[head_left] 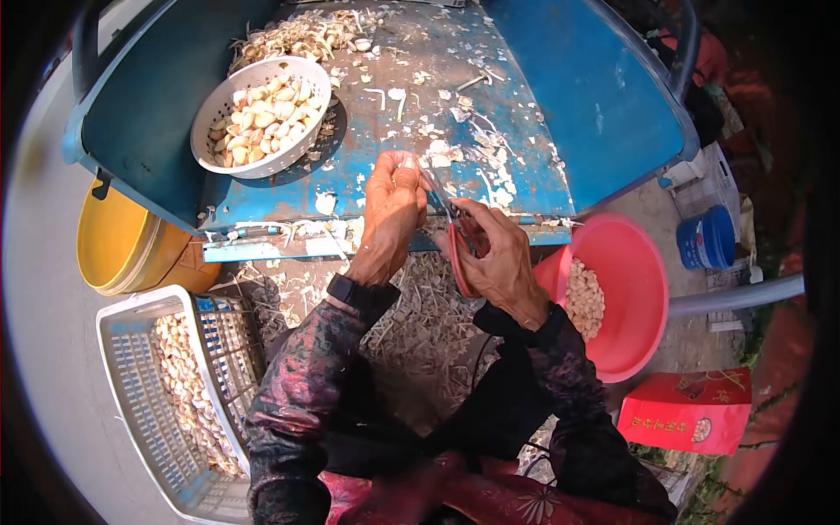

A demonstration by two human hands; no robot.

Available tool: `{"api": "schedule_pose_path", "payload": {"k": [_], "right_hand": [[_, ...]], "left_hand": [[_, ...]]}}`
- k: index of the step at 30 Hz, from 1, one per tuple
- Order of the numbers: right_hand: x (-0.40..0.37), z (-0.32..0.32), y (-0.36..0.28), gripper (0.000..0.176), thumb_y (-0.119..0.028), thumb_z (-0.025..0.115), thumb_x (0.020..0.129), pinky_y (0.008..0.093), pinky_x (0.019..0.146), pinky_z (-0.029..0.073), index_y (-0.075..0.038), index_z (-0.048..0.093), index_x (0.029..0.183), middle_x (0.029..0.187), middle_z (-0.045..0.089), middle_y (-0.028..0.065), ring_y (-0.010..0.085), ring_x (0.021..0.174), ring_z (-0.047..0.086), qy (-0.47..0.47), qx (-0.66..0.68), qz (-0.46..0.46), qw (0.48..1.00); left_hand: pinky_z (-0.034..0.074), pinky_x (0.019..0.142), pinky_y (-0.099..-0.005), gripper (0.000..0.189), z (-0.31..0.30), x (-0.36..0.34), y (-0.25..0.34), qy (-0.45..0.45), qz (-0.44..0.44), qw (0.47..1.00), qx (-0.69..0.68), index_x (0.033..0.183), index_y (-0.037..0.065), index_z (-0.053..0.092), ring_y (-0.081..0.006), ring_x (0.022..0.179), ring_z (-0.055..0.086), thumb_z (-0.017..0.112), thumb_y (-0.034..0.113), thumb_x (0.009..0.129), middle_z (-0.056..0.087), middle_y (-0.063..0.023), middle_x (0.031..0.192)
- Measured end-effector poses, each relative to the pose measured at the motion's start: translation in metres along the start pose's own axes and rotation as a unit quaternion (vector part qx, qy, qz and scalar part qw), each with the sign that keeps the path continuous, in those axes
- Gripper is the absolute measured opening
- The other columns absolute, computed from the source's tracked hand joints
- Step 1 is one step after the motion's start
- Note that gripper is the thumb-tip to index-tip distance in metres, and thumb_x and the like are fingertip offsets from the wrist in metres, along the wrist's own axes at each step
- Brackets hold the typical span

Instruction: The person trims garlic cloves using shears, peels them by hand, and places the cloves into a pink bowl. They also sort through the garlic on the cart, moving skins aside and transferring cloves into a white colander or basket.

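Note:
My right hand (500, 254) grips a pair of scissors (458, 254) with red handles, its metal blades pointing up and left toward my other hand. My left hand (392, 206) is closed in a pinch beside the blade tips; what sits between its fingers is hidden. Both hands are over the front edge of a blue metal surface (385, 184) strewn with pale garlic skins (442, 153). Up and left of my left hand, a white perforated bowl (206, 131) holds many garlic cloves (262, 118).
Blue side walls (595, 79) flank the surface, with a heap of trimmings (302, 35) at the back. On the left stand a yellow bucket (109, 236) and a white crate (144, 420) of cloves. A red basin (643, 306) with cloves, a red box (687, 411) and a blue tub (707, 238) are right.

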State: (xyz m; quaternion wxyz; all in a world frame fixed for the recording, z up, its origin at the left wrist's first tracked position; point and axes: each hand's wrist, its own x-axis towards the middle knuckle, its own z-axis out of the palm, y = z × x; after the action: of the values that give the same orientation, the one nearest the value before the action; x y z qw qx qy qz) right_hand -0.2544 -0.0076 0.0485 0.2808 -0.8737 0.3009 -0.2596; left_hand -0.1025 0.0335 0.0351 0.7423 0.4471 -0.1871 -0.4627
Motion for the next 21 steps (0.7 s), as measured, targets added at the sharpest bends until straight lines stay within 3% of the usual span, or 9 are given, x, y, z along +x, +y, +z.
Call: {"api": "schedule_pose_path", "payload": {"k": [2, 5, 10, 13, 15, 16, 18, 19, 21], "right_hand": [[-0.001, -0.001, -0.002, 0.048, -0.029, 0.073, 0.080, 0.0360, 0.059, 0.045, -0.001, 0.057, 0.116, 0.078, 0.056, 0.0130, 0.0231, 0.067, 0.057, -0.003, -0.027, 0.002, 1.000], [-0.002, 0.001, -0.003, 0.048, -0.030, 0.069, 0.083, 0.0377, 0.058, 0.043, -0.001, 0.056, 0.119, 0.077, 0.055, 0.0139, 0.0251, 0.066, 0.055, -0.013, -0.058, 0.000, 0.998], [0.000, 0.004, 0.002, 0.051, -0.030, 0.067, 0.084, 0.0379, 0.059, 0.043, 0.001, 0.054, 0.123, 0.082, 0.057, 0.0163, 0.0264, 0.068, 0.056, -0.028, -0.027, -0.002, 0.999], [-0.001, 0.008, 0.003, 0.050, -0.031, 0.066, 0.086, 0.0359, 0.059, 0.045, 0.003, 0.054, 0.121, 0.076, 0.057, 0.0153, 0.0232, 0.064, 0.057, -0.023, 0.054, -0.003, 0.998], [-0.001, 0.005, -0.004, 0.047, -0.033, 0.061, 0.089, 0.0314, 0.051, 0.046, 0.003, 0.055, 0.119, 0.068, 0.056, 0.0100, 0.0165, 0.054, 0.056, -0.083, 0.157, 0.101, 0.979], [-0.001, 0.003, -0.006, 0.047, -0.033, 0.061, 0.089, 0.0314, 0.051, 0.046, 0.003, 0.055, 0.119, 0.068, 0.056, 0.0100, 0.0165, 0.054, 0.056, -0.083, 0.158, 0.102, 0.979], [0.000, -0.001, -0.009, 0.041, -0.033, 0.057, 0.093, 0.0266, 0.043, 0.045, 0.001, 0.057, 0.116, 0.060, 0.050, 0.0025, 0.0088, 0.047, 0.049, -0.119, 0.317, 0.216, 0.916], [0.002, -0.005, -0.009, 0.041, -0.033, 0.057, 0.093, 0.0266, 0.043, 0.045, 0.001, 0.057, 0.116, 0.060, 0.050, 0.0025, 0.0088, 0.047, 0.049, -0.118, 0.317, 0.217, 0.916], [0.007, -0.017, -0.008, 0.038, -0.032, 0.055, 0.094, 0.0234, 0.040, 0.043, 0.001, 0.058, 0.114, 0.062, 0.049, -0.0012, 0.0049, 0.047, 0.045, -0.112, 0.485, 0.238, 0.834]], "left_hand": [[0.023, 0.043, -0.0216, 0.018, 0.001, 0.000, -0.002, -0.004, 0.010, 1.000, 0.008, 0.093, 0.008, 0.046, -0.0041, 0.048, 0.028, 0.043, 0.024, 0.100, 0.040, 0.0045, 0.059], [0.031, 0.047, -0.0211, 0.016, -0.003, 0.001, -0.009, -0.026, 0.018, 0.999, 0.038, 0.094, 0.007, 0.046, -0.0036, 0.054, 0.037, 0.041, 0.022, 0.100, 0.047, 0.0013, 0.069], [0.038, 0.054, -0.0250, 0.016, 0.004, -0.002, -0.013, 0.013, 0.100, 0.979, 0.177, 0.094, 0.006, 0.046, -0.0071, 0.063, 0.043, 0.040, 0.020, 0.100, 0.048, -0.0004, 0.072], [0.030, 0.051, -0.0195, 0.020, 0.009, -0.006, -0.007, 0.006, 0.112, 0.978, 0.176, 0.090, 0.009, 0.046, -0.0032, 0.059, 0.036, 0.041, 0.025, 0.101, 0.046, 0.0049, 0.070], [0.030, 0.051, -0.0195, 0.020, 0.008, -0.003, -0.009, -0.003, 0.105, 0.980, 0.167, 0.090, 0.010, 0.046, -0.0031, 0.059, 0.036, 0.041, 0.025, 0.101, 0.046, 0.0048, 0.070], [0.030, 0.050, -0.0194, 0.019, 0.008, -0.002, -0.010, -0.011, 0.098, 0.983, 0.157, 0.090, 0.010, 0.047, -0.0030, 0.059, 0.036, 0.041, 0.025, 0.101, 0.046, 0.0048, 0.070], [0.030, 0.050, -0.0193, 0.019, 0.009, -0.005, -0.006, -0.019, 0.065, 0.991, 0.115, 0.090, 0.011, 0.047, -0.0029, 0.059, 0.036, 0.041, 0.024, 0.101, 0.045, 0.0051, 0.070], [0.030, 0.050, -0.0191, 0.018, 0.011, -0.007, -0.002, -0.028, 0.032, 0.996, 0.073, 0.089, 0.011, 0.047, -0.0028, 0.060, 0.037, 0.041, 0.024, 0.101, 0.045, 0.0053, 0.069], [0.031, 0.049, -0.0187, 0.016, 0.012, -0.008, -0.002, -0.034, 0.009, 0.997, 0.064, 0.091, 0.010, 0.046, -0.0044, 0.059, 0.038, 0.040, 0.021, 0.100, 0.047, 0.0025, 0.073]]}}
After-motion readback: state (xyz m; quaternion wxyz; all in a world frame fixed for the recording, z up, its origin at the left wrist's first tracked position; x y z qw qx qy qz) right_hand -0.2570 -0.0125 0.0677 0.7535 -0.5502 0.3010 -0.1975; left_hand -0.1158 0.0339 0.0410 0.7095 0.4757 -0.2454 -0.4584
